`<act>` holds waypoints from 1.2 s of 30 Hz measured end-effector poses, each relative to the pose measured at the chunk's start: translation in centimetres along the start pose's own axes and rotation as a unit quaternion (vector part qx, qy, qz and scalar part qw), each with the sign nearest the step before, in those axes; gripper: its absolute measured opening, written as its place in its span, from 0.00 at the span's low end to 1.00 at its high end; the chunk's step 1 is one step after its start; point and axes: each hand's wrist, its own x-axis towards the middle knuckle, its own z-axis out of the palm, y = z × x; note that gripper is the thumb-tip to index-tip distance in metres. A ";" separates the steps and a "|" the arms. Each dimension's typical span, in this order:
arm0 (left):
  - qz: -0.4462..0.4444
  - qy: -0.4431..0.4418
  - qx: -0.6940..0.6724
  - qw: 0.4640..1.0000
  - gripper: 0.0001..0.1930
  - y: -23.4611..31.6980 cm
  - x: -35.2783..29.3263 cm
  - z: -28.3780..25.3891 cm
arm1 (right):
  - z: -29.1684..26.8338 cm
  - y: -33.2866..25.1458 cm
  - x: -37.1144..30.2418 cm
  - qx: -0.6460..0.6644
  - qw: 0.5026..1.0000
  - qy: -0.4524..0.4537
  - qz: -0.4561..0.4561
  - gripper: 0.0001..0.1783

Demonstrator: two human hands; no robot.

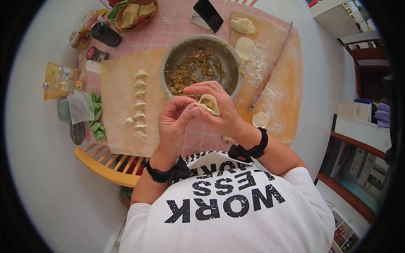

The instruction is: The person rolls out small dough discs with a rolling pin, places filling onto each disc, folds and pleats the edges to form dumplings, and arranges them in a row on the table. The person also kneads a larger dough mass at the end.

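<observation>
Both my hands meet in front of the metal bowl, pinching one partly folded dumpling (210, 104) with filling showing in its open side. My left hand (174, 117) grips the dumpling's left edge between thumb and fingers. Cupped around the other side is my right hand (223, 110), its thumb pressed at the near edge. Just beyond them stands the bowl (168, 59), holding brown chopped filling (195, 67). On the left, a row of several finished dumplings (140, 103) lies on a pale sheet (120, 84).
A floured wooden board (287, 101) on the right carries a rolling pin (270, 67), dough pieces (242, 25) and a round wrapper (259, 119). Behind the bowl is a black phone (208, 16). Bottles (63, 86), jars (97, 53) and a basket (135, 17) line the left side.
</observation>
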 end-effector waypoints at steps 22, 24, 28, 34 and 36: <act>0.058 0.039 0.162 0.984 0.13 1.0 -1.3 0.8 | -1.0 -1.3 -0.4 0.093 0.995 0.040 0.002 0.20; 0.070 0.027 0.172 0.982 0.11 1.0 -1.2 0.2 | -1.1 -1.4 -0.4 0.093 0.995 0.023 0.005 0.20; 0.097 0.009 0.179 0.979 0.09 1.1 -1.0 -0.3 | -1.0 -1.4 -0.2 0.065 0.997 0.016 -0.026 0.20; 0.086 0.004 0.184 0.979 0.06 1.6 -0.7 -0.1 | -0.9 -1.2 0.0 0.050 0.998 0.015 -0.039 0.18; 0.078 0.006 0.173 0.982 0.07 1.7 -0.7 -0.1 | -0.9 -1.1 -0.1 0.048 0.998 0.002 -0.037 0.17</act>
